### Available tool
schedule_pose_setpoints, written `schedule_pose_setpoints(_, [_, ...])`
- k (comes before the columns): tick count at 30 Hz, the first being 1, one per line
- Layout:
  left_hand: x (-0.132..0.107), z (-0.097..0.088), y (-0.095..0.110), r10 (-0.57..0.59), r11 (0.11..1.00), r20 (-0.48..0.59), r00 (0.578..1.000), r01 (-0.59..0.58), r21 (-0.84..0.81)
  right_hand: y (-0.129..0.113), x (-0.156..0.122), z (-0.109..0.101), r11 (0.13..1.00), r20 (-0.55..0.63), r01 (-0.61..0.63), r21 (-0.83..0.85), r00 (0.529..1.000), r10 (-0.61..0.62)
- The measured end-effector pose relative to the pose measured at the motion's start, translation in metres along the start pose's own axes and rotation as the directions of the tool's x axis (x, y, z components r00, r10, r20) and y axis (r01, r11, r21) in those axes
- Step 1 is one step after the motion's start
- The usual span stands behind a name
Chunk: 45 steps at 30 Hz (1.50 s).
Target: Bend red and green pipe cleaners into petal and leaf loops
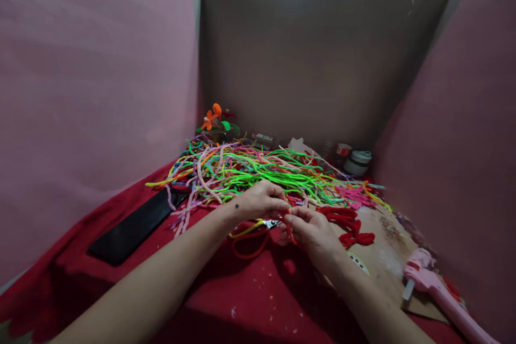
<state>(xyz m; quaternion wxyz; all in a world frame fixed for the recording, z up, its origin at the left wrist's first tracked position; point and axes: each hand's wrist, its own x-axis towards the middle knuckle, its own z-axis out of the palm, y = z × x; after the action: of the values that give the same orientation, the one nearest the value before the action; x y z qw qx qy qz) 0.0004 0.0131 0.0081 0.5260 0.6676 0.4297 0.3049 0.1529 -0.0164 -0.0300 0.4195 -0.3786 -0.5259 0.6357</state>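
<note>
Fingers [277, 205] of both hands are pinching close together, just below and right of the frame's centre: the left hand [258, 200] and the right hand [316, 234] are meeting almost tip to tip, each seemingly gripping a red fuzzy stem [288, 211]. Good handling here is probably calling for pinches kept this near each other, one hand steadying while the other is turning or bending in small amounts, with pressure light enough to spare the fuzz. Scissors [271, 223] are lying just below the fingertips in the frame, so keeping the stem off the blades is making sense. Much is hiding, though: the fingertips are covering the very spot being worked, so I cannot tell whether the stem is being twisted, bent or joined. At lower centre a red loop [250, 250] is running up toward the hands, and whether it is belonging to the scissors or the stem is unclear. Right of centre, the right arm is partly covering a white disc [358, 262], while in the lower right corner the frame's edge is cutting off the handle of a pink glue gun [421, 271].
</note>
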Motion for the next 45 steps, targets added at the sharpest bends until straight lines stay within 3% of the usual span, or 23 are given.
schedule_pose_setpoints(6, [-0.004,0.002,-0.002,0.017,0.996,-0.020,1.000,-0.018,-0.084,0.001,0.007,-0.005,0.993,0.041,-0.064,0.104,0.997,0.060])
schedule_pose_setpoints(9, [-0.004,0.001,-0.004,0.116,0.987,-0.048,0.992,-0.110,0.117,0.002,0.006,-0.002,0.998,0.017,-0.044,0.050,0.999,0.044])
schedule_pose_setpoints(12, [-0.005,-0.001,-0.003,0.219,0.902,-0.019,0.975,-0.195,0.385,0.003,0.002,0.003,0.999,-0.021,-0.031,0.014,0.999,0.031])
schedule_pose_setpoints(14, [-0.005,-0.002,-0.003,0.233,0.875,-0.011,0.972,-0.205,0.439,0.002,0.000,0.005,0.999,-0.020,-0.039,0.034,0.999,0.040])
schedule_pose_setpoints(16, [-0.005,-0.002,-0.004,0.174,0.928,-0.046,0.984,-0.148,0.342,0.001,-0.001,0.005,0.996,-0.014,-0.045,0.073,0.999,0.046])
schedule_pose_setpoints(18, [-0.005,-0.001,-0.007,0.062,0.990,-0.072,0.995,-0.052,0.133,0.000,-0.002,0.003,0.993,-0.032,-0.044,0.108,0.998,0.048])
schedule_pose_setpoints(20, [-0.005,-0.002,-0.009,-0.051,0.997,-0.052,0.997,0.048,-0.055,-0.001,-0.001,0.001,0.991,-0.063,-0.045,0.130,0.997,0.053])
schedule_pose_setpoints(22, [-0.006,-0.002,-0.011,-0.113,0.984,-0.014,0.994,0.110,-0.137,-0.001,-0.001,0.000,0.989,-0.085,-0.042,0.143,0.995,0.055])
schedule_pose_setpoints(30, [-0.008,0.005,-0.008,-0.140,0.984,-0.019,0.990,0.137,-0.117,0.003,0.001,-0.002,0.993,-0.148,-0.008,0.121,0.989,0.026])
schedule_pose_setpoints(38, [-0.007,0.018,-0.008,-0.192,0.957,-0.021,0.981,0.182,-0.227,0.008,0.001,0.000,0.990,-0.175,0.005,0.144,0.984,0.021])
schedule_pose_setpoints(45, [-0.009,0.015,-0.011,-0.101,0.944,0.016,0.995,0.101,-0.314,0.002,-0.002,-0.001,0.972,-0.107,-0.096,0.215,0.987,0.121])
